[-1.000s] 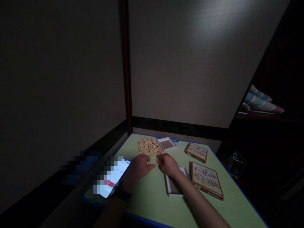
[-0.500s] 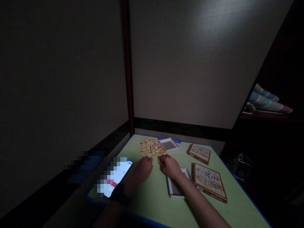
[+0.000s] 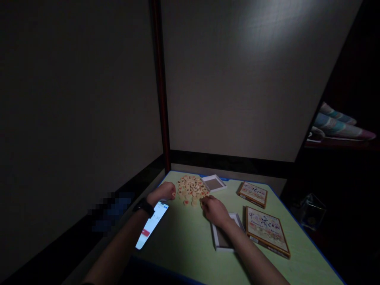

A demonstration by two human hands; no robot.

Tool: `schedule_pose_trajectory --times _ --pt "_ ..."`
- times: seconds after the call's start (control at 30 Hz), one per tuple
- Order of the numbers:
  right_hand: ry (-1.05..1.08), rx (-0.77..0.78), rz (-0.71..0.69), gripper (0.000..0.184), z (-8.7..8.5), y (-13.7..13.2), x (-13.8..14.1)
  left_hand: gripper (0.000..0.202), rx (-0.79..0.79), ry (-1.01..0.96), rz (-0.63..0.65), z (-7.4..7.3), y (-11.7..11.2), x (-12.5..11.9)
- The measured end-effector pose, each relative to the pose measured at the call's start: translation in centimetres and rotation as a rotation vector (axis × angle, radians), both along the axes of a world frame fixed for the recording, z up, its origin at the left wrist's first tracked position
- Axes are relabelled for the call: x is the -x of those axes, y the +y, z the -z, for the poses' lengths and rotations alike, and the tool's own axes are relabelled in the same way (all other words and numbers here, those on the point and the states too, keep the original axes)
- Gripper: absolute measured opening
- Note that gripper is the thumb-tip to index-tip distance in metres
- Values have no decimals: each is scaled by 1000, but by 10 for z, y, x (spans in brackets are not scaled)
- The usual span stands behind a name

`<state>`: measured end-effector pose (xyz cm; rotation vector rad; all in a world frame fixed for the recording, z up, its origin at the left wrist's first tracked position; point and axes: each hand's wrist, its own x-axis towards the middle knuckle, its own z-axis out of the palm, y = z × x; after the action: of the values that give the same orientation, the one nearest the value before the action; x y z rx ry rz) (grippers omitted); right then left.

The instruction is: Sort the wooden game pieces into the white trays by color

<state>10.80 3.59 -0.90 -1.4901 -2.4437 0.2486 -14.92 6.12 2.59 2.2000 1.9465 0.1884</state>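
A pile of round wooden Chinese chess pieces [image 3: 191, 186] with red and black marks lies toward the back of the green table. My left hand [image 3: 165, 190], with a dark watch on its wrist, is closed at the pile's left side, and a pale chess piece [image 3: 173, 194] shows at its fingertips. At the pile's near right edge, my right hand [image 3: 215, 209] pinches another chess piece [image 3: 202, 204], partly hidden by the fingers. Under the right forearm sits an open shallow white box tray [image 3: 218, 239].
A second shallow white tray [image 3: 214, 183] lies behind the pile. Two printed flat boxes [image 3: 253, 193] rest on the right of the green table [image 3: 184, 245]. A lit phone [image 3: 152, 227] lies below my left wrist. Walls rise behind and to the left.
My left hand has moved left and slightly away from me, to the pile's left side. The right hand stays near the pile's edge. The view has shifted slightly.
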Motion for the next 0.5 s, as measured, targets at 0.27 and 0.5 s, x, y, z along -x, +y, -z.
schedule_pose_trajectory --times 0.27,0.5 --pt "16 15 -22 23 0 0 -2 24 38 -13 11 10 16 0" --pt "28 31 -18 26 -1 1 -3 26 -55 64 28 7 11 -15"
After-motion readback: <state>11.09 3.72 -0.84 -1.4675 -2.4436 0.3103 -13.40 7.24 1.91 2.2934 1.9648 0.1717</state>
